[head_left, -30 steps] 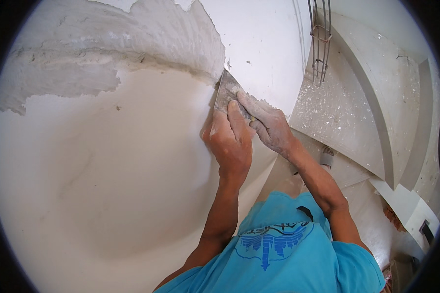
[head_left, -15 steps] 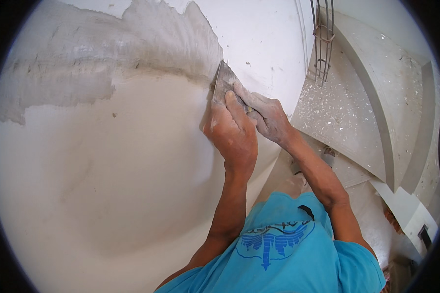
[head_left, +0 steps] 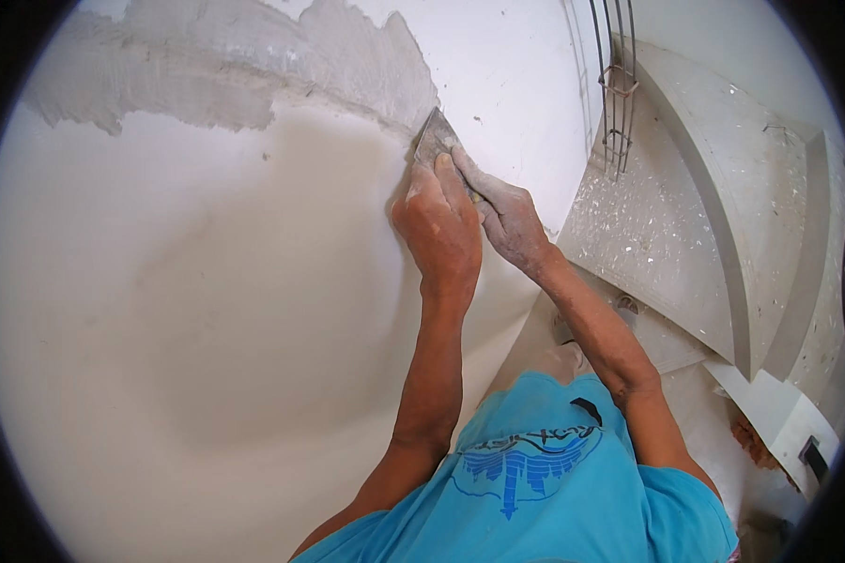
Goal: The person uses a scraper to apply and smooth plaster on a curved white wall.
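Both hands are on a putty knife whose thin metal blade (head_left: 433,138) lies against the wall at the right end of a rough grey plaster patch (head_left: 300,56). My left hand (head_left: 438,225) is closed on the blade's left side, its thumb pressed flat on the metal. My right hand (head_left: 512,218) wraps the handle side, with a finger stretched along the blade. Most of the handle is hidden under the fingers. Pale dust coats the fingers, more heavily on the right hand.
A smooth white wall (head_left: 253,328) fills the left and middle. To the right, curved steps (head_left: 657,225) carry scattered white flakes. Bare steel reinforcing bars (head_left: 618,103) stand at the upper right. A white board with a black handle (head_left: 787,422) lies at the lower right.
The grey patch now appears higher in view, with more white wall below it. Both hands keep their hold on the putty knife, whose blade stays by the patch's right end.
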`<state>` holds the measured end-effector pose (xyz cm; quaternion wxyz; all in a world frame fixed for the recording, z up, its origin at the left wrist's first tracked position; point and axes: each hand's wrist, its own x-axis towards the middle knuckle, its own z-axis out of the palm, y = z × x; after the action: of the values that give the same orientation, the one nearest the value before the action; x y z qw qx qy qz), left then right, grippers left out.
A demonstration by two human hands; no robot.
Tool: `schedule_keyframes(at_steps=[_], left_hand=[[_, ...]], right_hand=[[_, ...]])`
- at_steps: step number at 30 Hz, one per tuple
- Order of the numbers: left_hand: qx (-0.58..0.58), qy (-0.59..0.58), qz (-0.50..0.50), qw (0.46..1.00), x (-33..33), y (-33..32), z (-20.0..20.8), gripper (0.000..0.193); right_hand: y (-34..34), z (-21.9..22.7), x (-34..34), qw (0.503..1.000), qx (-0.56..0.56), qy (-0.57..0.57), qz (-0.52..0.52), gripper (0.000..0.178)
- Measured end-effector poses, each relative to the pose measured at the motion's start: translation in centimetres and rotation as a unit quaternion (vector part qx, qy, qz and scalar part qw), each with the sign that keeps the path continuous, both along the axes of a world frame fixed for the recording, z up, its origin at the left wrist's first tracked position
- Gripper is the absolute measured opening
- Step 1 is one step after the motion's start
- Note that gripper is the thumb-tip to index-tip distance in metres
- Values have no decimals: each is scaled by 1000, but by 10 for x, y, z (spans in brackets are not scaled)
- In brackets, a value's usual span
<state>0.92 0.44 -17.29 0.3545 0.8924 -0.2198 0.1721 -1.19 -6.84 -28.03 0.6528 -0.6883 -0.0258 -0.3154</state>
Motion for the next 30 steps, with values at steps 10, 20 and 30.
schedule_keyframes(at_steps=[10,20,30], left_hand=[[44,-95,10,994,13,-8,-3,43],[22,9,-2,1000,-2,8,13,42],[28,-57,36,997,0,2,-15,41]], right_hand=[[16,3,15,997,18,-39,-59,58],[26,9,-2,998,30,-41,-43,60],[10,-4,3,998,39,-30,29,58]])
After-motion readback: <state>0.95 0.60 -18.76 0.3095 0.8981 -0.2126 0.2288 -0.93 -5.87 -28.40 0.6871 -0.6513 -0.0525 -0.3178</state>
